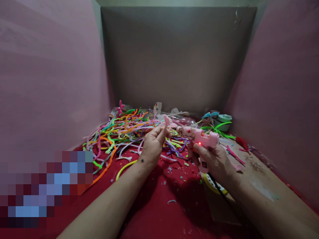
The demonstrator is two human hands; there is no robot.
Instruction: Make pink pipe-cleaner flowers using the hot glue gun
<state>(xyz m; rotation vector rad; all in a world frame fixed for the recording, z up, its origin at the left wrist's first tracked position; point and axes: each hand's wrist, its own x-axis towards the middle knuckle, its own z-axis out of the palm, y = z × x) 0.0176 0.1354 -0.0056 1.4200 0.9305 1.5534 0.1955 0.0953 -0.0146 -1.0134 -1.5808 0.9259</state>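
Observation:
My right hand (214, 159) is wrapped round the handle of a pink hot glue gun (205, 138), whose red light is on. The gun's nozzle points left, and brown stains mark its front. Between thumb and fingers, my left hand (154, 144) pinches a small pink fuzzy piece (166, 120), which looks like bent pipe cleaner. That piece stands upright close to the nozzle; whether the two touch I cannot tell. Behind my left hand spreads a tangled heap of coloured pipe cleaners (129, 132).
A red cloth (159, 212) covers the surface, sprinkled with small scraps. At right lies a tan board (251, 186) with a yellow-and-white round object (214, 184) by its edge. Farther back stand a pale green container (224, 122) and a blue pipe-cleaner flower (210, 115). Pink walls flank both sides.

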